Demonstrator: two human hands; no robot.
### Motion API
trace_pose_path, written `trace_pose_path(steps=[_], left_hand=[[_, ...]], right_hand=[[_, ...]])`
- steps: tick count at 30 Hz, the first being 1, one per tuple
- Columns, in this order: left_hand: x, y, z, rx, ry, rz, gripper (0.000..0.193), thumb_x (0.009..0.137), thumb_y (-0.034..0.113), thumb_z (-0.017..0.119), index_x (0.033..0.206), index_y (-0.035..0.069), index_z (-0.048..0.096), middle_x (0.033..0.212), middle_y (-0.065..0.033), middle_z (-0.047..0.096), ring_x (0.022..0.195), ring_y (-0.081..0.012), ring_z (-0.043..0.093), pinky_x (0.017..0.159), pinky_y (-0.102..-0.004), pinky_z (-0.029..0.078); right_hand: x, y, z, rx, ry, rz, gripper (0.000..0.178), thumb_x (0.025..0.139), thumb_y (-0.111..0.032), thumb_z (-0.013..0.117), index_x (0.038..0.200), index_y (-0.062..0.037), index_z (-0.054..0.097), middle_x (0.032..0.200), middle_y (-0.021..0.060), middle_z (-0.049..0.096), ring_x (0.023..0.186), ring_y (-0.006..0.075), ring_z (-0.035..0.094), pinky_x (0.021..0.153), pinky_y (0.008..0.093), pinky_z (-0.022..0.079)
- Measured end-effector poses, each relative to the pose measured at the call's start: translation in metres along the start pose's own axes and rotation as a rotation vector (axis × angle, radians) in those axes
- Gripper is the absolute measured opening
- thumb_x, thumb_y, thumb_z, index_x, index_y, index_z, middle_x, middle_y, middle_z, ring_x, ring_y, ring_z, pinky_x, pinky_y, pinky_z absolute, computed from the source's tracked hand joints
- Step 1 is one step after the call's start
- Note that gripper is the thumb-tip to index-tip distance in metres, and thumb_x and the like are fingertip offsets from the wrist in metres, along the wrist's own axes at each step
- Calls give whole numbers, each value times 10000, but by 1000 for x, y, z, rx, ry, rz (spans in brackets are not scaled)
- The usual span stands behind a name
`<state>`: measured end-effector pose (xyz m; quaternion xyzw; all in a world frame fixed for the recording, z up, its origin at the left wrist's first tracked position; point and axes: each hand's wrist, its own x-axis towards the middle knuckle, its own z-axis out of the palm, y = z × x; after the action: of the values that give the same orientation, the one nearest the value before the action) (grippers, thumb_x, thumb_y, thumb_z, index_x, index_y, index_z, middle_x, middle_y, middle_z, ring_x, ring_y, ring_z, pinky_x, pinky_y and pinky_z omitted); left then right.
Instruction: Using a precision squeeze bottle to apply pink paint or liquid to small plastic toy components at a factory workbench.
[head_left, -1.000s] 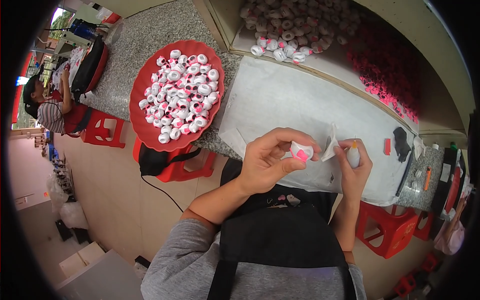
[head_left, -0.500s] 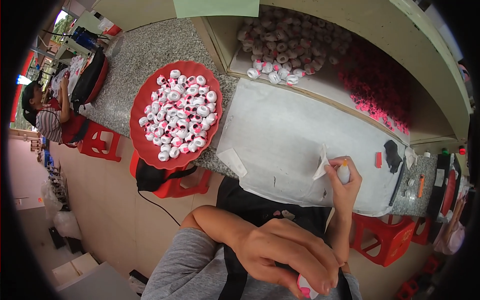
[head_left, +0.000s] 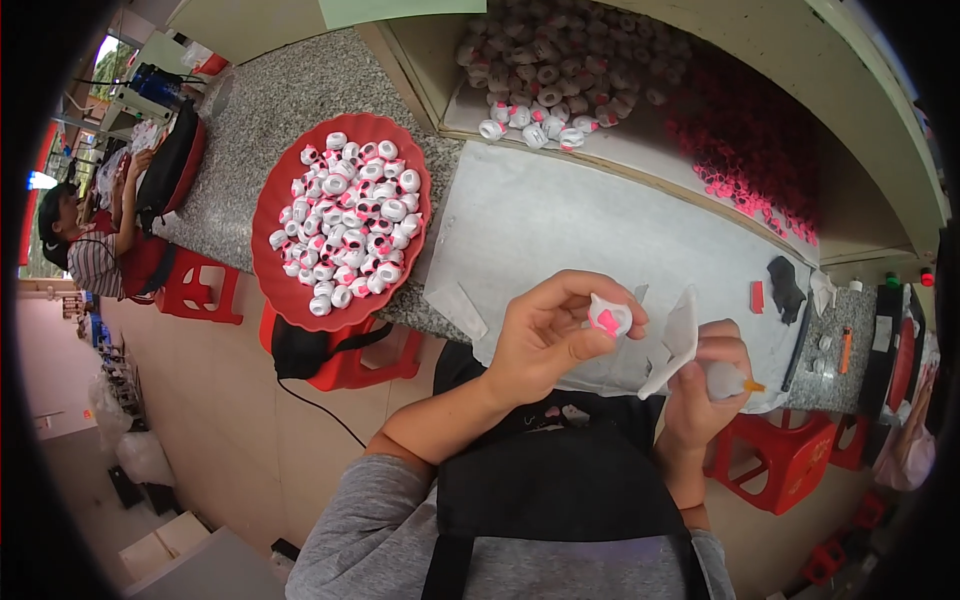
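Pink-and-white piece [head_left: 608, 318] in left hand [head_left: 545, 335] grip

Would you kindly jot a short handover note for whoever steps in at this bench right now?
Left hand: pinches one small white ring-shaped piece with a pink patch in its fingertips.
Right hand: grips a small translucent squeeze bottle with an orange tip and a white paper slip.
Both hands hover over the white sheet on the bench.
Done, apparently: white-and-pink pieces heaped on the round red tray.
Left, apparently: plain white pieces piled on the shelf, loose pink bits beside them.
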<state>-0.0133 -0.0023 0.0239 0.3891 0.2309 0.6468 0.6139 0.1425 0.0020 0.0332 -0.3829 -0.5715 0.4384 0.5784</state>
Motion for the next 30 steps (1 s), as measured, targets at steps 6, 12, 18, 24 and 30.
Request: trace_pose_path(steps=[6,12,18,24,30], left_hand=[[-6,-14,-4,34,41,-25,323,744,211,562,954,11,420,851,-165,539,794,-191,538,695,-284,432],[-9,-17,-7,69,66,-36,350,744,204,563,977,-10,414,900,-163,542,834,-195,544,720,-287,439],[-8,-15,-7,50,117,-60,294,743,45,542,1006,-40,442,950,-96,501,893,-138,475,756,-238,385],[-2,-12,-6,9,115,-50,318,747,112,546,1013,-25,438,902,-120,524,838,-168,508,754,-281,401],[-1,-13,-7,-81,100,-84,341,749,165,548,1022,-8,437,871,-136,530,811,-197,519,754,-320,399]], right_hand=[[4,-7,25,-339,-57,-337,224,577,63,615,777,-22,559,730,84,509,616,171,498,523,237,407],[3,-3,30,-490,-121,-404,277,544,77,621,797,-34,591,721,78,521,574,161,515,484,231,422],[9,6,34,-468,-89,-401,245,546,89,600,763,-22,585,680,82,515,548,146,502,447,206,390],[12,0,9,41,113,-49,94,646,44,522,737,19,519,735,88,470,545,94,420,460,191,342],[21,7,-29,-639,82,-52,185,630,54,578,806,3,551,804,74,499,619,101,441,561,179,356]])
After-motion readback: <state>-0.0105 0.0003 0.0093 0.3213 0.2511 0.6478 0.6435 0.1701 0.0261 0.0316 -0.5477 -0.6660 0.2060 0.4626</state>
